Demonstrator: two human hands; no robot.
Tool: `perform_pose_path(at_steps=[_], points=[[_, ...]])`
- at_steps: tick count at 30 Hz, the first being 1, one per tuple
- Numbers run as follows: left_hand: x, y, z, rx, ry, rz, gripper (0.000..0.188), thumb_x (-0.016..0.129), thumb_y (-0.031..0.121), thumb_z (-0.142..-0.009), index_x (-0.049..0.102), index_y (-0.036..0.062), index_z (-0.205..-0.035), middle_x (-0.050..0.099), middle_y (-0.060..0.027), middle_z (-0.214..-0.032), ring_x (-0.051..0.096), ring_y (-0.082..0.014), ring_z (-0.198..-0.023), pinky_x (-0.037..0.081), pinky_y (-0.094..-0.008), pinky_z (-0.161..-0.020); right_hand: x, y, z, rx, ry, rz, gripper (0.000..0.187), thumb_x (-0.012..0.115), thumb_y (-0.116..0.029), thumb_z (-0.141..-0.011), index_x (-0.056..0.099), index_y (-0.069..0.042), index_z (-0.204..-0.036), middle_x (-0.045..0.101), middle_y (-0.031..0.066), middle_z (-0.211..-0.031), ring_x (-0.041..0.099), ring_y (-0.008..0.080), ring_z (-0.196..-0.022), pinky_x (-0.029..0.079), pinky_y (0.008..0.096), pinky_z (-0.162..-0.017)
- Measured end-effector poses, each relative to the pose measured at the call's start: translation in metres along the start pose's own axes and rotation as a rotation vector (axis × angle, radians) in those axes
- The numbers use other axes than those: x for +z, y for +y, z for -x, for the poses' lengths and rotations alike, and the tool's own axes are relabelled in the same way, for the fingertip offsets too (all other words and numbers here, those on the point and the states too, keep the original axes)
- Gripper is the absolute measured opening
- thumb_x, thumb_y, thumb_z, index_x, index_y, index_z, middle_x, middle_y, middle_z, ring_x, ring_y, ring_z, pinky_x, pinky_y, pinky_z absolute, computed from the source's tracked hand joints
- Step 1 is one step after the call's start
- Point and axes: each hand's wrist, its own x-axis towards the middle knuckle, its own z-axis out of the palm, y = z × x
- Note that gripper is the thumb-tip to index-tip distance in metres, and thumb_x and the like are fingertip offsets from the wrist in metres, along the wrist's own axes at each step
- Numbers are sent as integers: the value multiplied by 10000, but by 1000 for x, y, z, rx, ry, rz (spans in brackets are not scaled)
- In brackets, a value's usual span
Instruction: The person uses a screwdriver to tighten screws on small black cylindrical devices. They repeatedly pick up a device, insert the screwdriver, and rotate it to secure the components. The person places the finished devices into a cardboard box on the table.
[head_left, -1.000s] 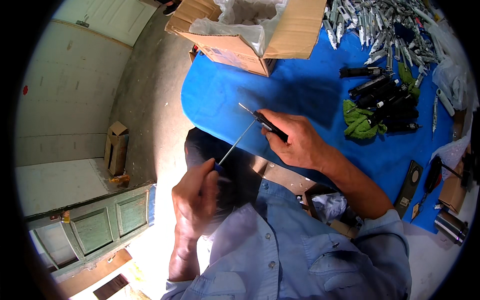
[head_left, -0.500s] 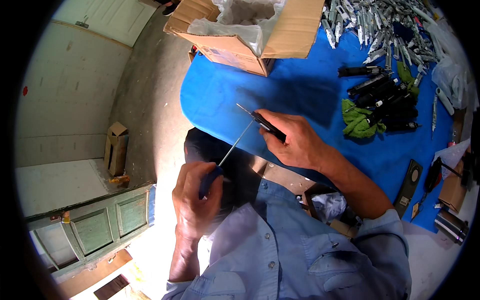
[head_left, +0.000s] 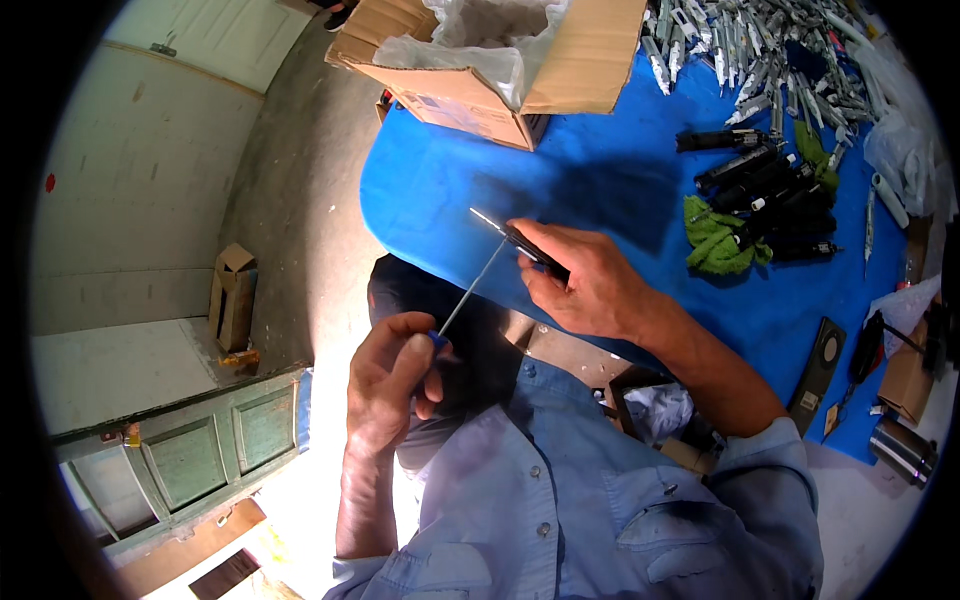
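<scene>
My left hand (head_left: 388, 385) is closed round the blue handle of a screwdriver (head_left: 470, 293), whose long thin shaft slants up and to the right. The shaft's tip meets a slim black tool (head_left: 538, 254) with a thin metal rod sticking out of its far end. Fingers and thumb of my right hand (head_left: 590, 280) grip that black tool from the right, over the near edge of the blue-covered table (head_left: 440, 200). Most of the screwdriver's handle is hidden in my left hand.
An open cardboard box (head_left: 460, 95) lined with plastic stands at the table's far edge. Black cylindrical tools (head_left: 765, 190) lie by a green cloth (head_left: 715, 240) on the right. Behind them is a heap of grey pen-like tools (head_left: 750, 50). A metal cylinder (head_left: 900, 450) sits far right.
My left hand has turned about the screwdriver handle, its thumb and fingers shifting so less of the blue shows. My right hand and the black tool have barely moved.
</scene>
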Motion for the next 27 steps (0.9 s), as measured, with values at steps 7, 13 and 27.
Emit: perform_pose_path(at_steps=[7, 13, 27], points=[[5, -18, 5, 600, 152, -720, 362, 746, -33, -876, 618, 6, -1213, 670, -91, -1004, 671, -168, -886, 561, -315, -817, -6, -5, 0, 61, -41, 23, 493, 701, 41, -893, 595, 92, -1371, 723, 186, -976, 691, 197, -790, 584, 329, -635], [16, -10, 11, 414, 179, -562, 256, 698, 60, -984, 646, -30, -1218, 710, -116, -945, 704, -163, -770, 556, -264, -657, -6, -4, 1, 56, -46, 50, 522, 706, 38, -892, 578, 90, -1394, 725, 189, -993, 703, 214, -802, 590, 339, -645], [11, -4, 8, 328, 107, -404, 390, 736, 137, -962, 619, -58, -1279, 708, -124, -1019, 700, -126, -832, 550, -240, -623, -2, -1, 1, 22, -1, 14, 498, 716, -26, -882, 578, 65, -1352, 672, 216, -907, 660, 332, -673, 532, 419, -616]])
